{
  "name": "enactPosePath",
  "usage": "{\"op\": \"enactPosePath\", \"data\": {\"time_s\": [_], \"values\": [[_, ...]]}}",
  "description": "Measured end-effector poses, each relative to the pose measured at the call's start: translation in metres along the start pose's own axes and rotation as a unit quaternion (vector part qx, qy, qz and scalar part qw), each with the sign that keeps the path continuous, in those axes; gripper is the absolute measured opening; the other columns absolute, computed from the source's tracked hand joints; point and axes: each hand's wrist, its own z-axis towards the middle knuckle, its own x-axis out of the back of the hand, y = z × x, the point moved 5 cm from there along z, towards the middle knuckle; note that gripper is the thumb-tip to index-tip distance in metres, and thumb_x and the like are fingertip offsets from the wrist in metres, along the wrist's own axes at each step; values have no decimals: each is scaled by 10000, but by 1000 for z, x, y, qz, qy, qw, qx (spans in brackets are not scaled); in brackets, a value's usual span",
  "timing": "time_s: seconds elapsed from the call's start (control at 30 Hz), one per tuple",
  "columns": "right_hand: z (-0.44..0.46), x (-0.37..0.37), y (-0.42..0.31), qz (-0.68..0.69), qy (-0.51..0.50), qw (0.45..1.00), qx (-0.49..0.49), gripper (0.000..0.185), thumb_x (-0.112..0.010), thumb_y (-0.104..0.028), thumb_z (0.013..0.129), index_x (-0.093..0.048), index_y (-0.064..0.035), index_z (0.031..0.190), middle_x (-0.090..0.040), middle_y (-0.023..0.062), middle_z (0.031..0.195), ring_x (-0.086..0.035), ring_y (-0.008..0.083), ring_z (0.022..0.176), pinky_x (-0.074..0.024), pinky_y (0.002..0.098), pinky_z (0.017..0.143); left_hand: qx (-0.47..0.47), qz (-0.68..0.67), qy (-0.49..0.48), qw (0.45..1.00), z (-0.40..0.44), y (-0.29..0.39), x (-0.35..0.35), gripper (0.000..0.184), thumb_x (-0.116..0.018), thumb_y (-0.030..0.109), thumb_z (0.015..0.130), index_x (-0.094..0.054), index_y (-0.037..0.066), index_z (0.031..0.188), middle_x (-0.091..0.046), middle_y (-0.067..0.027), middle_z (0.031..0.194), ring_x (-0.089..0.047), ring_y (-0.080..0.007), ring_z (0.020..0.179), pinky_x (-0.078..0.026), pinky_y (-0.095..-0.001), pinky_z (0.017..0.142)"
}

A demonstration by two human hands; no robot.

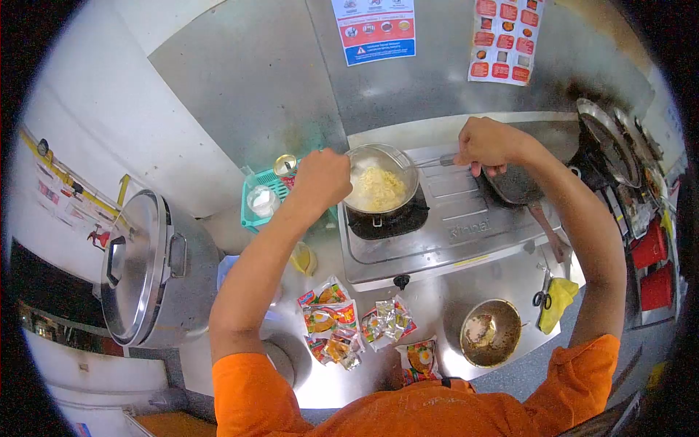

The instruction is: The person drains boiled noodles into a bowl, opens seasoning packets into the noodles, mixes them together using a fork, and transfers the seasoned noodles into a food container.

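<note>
A round metal strainer (384,155) with pale yellow noodles (378,191) in it is over a pot on the stove's left burner (387,220). My right hand (486,148) is closed around the strainer's handle, to the right of the pot. At the pot's left rim is my left hand (323,177), its fingers closed; what they hold, if anything, is hidden. Just left of that hand an opened can (285,166) stands in a teal basket (253,190).
Noodle packets (329,315) lie in front of the stove, left of a metal bowl (491,332). Scissors (542,290) and a yellow cloth (558,304) are at the right. A dark pan (514,183) sits on the right burner. A large lidded pot (156,269) stands left.
</note>
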Motion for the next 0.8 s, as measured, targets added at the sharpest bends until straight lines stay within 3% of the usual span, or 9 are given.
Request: {"op": "enactPosePath", "data": {"time_s": [0.13,0.2,0.33,0.43,0.5,0.53,0.6,0.73,0.8], "values": [[-6,-8,-8,-31,50,998,-33,243,-651,-188,808,-611,26,700,-654,125,605,-608,184,445,-450,344,377,16,-17,-47,999,18,-17,-59,197,-592,121,691,-695,-26,772,-660,-260,823,-659,-408,822,-545,-463,715],[-1,-11,-11,-166,81,981,64,270,-638,-208,808,-621,27,676,-646,123,572,-635,197,478,-489,359,452,-17,-59,-71,996,40,-41,-116,171,-602,113,706,-700,-17,758,-666,-244,789,-666,-381,806,-545,-437,678],[3,-11,0,-115,43,991,49,298,-626,-229,804,-621,29,653,-634,119,543,-613,201,456,-494,352,496,-159,-9,-123,980,32,-23,-76,140,-615,100,716,-702,-8,739,-663,-228,748,-667,-363,761,-528,-443,655],[-2,-7,-5,-82,6,994,77,303,-621,-238,806,-621,25,656,-648,108,568,-573,187,421,-460,347,446,20,-175,-181,968,34,-36,-80,121,-632,93,713,-694,-11,716,-649,-217,697,-656,-377,711,-499,-473,639],[-2,-4,1,-54,-6,998,28,297,-620,-231,805,-616,23,652,-654,104,587,-533,170,396,-435,339,415,228,-491,-129,831,34,-47,-89,140,-644,121,694,-692,-10,709,-641,-219,673,-654,-379,690,-485,-473,606],[-4,-3,0,-55,-6,998,30,297,-620,-231,805,-616,23,652,-654,104,587,-533,170,396,-435,339,415,229,-491,-128,831,35,-51,-95,140,-644,121,694,-692,-10,709,-641,-219,673,-654,-379,690,-485,-473,606],[-6,-1,3,-7,-10,1000,4,302,-610,-233,814,-615,25,659,-656,98,600,-520,163,384,-407,325,375,-40,-139,104,984,42,-37,-61,171,-626,142,702,-698,-10,729,-649,-242,710,-664,-373,720,-500,-471,608],[0,-9,12,-24,4,1000,6,316,-598,-231,831,-611,32,656,-652,108,595,-524,169,377,-417,328,360,19,3,86,996,14,-6,8,180,-635,191,727,-689,19,726,-663,-234,802,-655,-379,743,-537,-477,701],[-6,-9,2,-27,26,999,3,340,-585,-228,846,-608,47,646,-650,123,587,-540,178,378,-443,334,362,25,15,-62,998,9,2,5,222,-608,163,710,-708,-2,820,-662,-266,867,-663,-391,836,-534,-439,765]]}}
